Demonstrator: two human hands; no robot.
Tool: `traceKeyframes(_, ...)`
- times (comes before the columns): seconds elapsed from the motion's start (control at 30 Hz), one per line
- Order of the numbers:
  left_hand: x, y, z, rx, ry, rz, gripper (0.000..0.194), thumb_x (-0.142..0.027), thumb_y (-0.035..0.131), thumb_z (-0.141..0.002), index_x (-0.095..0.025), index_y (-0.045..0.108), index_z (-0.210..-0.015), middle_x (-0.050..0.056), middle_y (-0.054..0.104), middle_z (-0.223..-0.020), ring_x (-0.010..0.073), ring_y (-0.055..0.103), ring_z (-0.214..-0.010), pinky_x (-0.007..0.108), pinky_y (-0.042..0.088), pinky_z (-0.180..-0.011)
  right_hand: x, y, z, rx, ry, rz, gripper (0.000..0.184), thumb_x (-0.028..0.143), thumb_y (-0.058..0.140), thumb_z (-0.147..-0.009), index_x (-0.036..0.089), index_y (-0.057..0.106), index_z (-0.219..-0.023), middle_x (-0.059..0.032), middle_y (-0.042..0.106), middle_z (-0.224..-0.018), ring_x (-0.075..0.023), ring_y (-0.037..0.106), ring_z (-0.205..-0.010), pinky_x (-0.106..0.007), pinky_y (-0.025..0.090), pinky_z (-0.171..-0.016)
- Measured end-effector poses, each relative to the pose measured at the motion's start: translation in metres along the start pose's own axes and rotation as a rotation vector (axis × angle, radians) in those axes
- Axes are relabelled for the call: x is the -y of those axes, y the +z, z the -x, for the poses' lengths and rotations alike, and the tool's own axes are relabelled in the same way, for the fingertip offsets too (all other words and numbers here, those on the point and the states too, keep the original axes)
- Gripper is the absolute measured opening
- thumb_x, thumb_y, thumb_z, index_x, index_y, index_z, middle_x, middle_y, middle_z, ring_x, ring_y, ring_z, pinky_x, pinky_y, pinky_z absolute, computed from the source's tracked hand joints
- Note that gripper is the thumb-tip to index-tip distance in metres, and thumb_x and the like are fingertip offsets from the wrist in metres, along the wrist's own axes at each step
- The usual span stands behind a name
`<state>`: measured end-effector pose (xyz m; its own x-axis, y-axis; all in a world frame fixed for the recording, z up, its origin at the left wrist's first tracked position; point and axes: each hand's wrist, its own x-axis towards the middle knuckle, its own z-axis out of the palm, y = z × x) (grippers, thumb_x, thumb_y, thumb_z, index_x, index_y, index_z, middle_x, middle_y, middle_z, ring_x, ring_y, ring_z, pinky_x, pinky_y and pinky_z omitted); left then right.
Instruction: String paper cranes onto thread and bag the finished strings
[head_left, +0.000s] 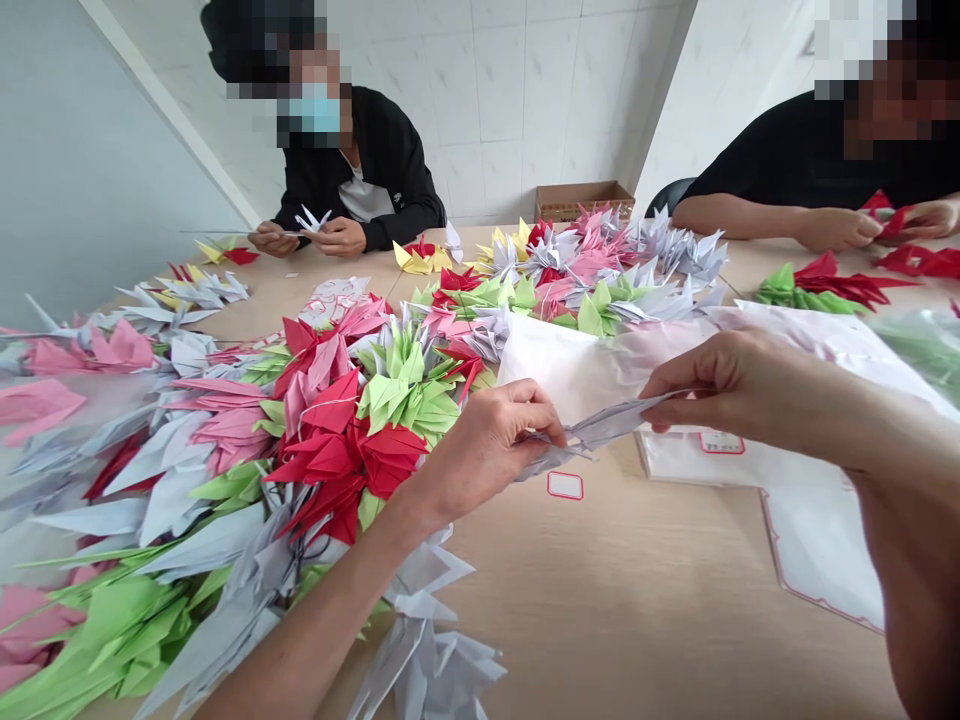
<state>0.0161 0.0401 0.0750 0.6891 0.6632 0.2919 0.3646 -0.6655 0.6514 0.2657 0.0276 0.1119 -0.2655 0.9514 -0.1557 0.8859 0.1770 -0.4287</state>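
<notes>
Above the table, a bundle of pale grey folded paper cranes (pixel 616 420) is stretched between my two hands. My left hand (pixel 504 428) pinches its left end with thumb and fingers. The right end is gripped between the thumb and fingers of my right hand (pixel 731 378). How many cranes are in the bundle I cannot tell. Just below it lies a small white label with a red border (pixel 565 486). Close to my left hand are heaps of folded cranes: red ones (pixel 337 440), green ones (pixel 405 385) and more pale grey ones (pixel 435 650).
White plastic bags (pixel 559 360) lie behind and right of my hands, and a red-edged white sheet (pixel 825 555) is at the right. Across the wooden table (pixel 637 600), two people handle folded paper. A cardboard box (pixel 581 198) stands at the back.
</notes>
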Motion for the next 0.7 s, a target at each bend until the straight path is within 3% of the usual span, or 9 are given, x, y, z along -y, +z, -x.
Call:
traceKeyframes(0.13, 0.002, 0.001, 0.000, -0.001, 0.009, -0.005, 0.010, -0.011, 0.060, -0.079, -0.017, 0.068, -0.076, 0.001, 0.061, -0.084, 0.0086, 0.059, -0.072, 0.019, 0.044, -0.066, 0.007, 0.000, 0.003, -0.089, -0.025, 0.061, 0.012, 0.034, 0.063, -0.072, 0.027, 0.072, -0.068, 0.0040, 0.047, -0.042, -0.0088, 0.035, -0.040, -0.027, 0.025, -0.045)
traceKeyframes(0.23, 0.000, 0.002, -0.001, -0.005, 0.032, 0.012, 0.012, -0.007, 0.059, -0.078, -0.016, 0.068, -0.077, 0.001, 0.062, -0.087, 0.0087, 0.059, -0.074, 0.019, 0.045, -0.068, 0.011, 0.000, 0.006, -0.054, -0.032, 0.050, 0.012, 0.038, 0.067, -0.069, 0.026, 0.071, -0.068, 0.0032, 0.050, -0.044, -0.0092, 0.038, -0.041, -0.027, 0.025, -0.045)
traceKeyframes(0.33, -0.003, 0.003, -0.001, -0.022, 0.049, 0.004, 0.014, -0.004, 0.058, -0.078, -0.015, 0.067, -0.076, 0.001, 0.063, -0.085, 0.0079, 0.059, -0.073, 0.018, 0.044, -0.067, 0.014, 0.000, 0.009, -0.003, -0.068, 0.030, 0.027, 0.052, 0.068, -0.068, 0.026, 0.072, -0.073, 0.0026, 0.050, -0.047, -0.0093, 0.038, -0.043, -0.027, 0.024, -0.045)
traceKeyframes(0.43, -0.005, 0.003, 0.000, -0.036, 0.073, -0.032, 0.014, -0.004, 0.057, -0.079, -0.015, 0.066, -0.077, 0.001, 0.063, -0.086, 0.0078, 0.059, -0.074, 0.018, 0.044, -0.067, 0.015, 0.000, 0.010, -0.015, -0.126, -0.017, 0.037, 0.060, 0.056, -0.076, 0.026, 0.070, -0.078, 0.0019, 0.050, -0.050, -0.0103, 0.038, -0.046, -0.027, 0.025, -0.047)
traceKeyframes(0.53, -0.005, 0.004, 0.001, -0.019, 0.084, -0.055, 0.015, -0.005, 0.055, -0.081, -0.015, 0.065, -0.079, 0.002, 0.063, -0.088, 0.0086, 0.059, -0.076, 0.019, 0.044, -0.069, 0.014, 0.000, 0.010, -0.005, -0.135, -0.047, 0.041, 0.058, 0.045, -0.084, 0.024, 0.067, -0.077, 0.0003, 0.051, -0.053, -0.0114, 0.041, -0.048, -0.028, 0.027, -0.047)
traceKeyframes(0.7, -0.003, 0.006, 0.001, -0.007, 0.083, -0.061, 0.017, -0.003, 0.053, -0.081, -0.015, 0.064, -0.080, 0.002, 0.063, -0.088, 0.0090, 0.059, -0.076, 0.019, 0.044, -0.069, 0.018, 0.001, 0.007, 0.053, -0.124, -0.025, 0.034, 0.053, 0.051, -0.083, 0.025, 0.070, -0.079, 0.0031, 0.051, -0.046, -0.0079, 0.039, -0.039, -0.026, 0.028, -0.046)
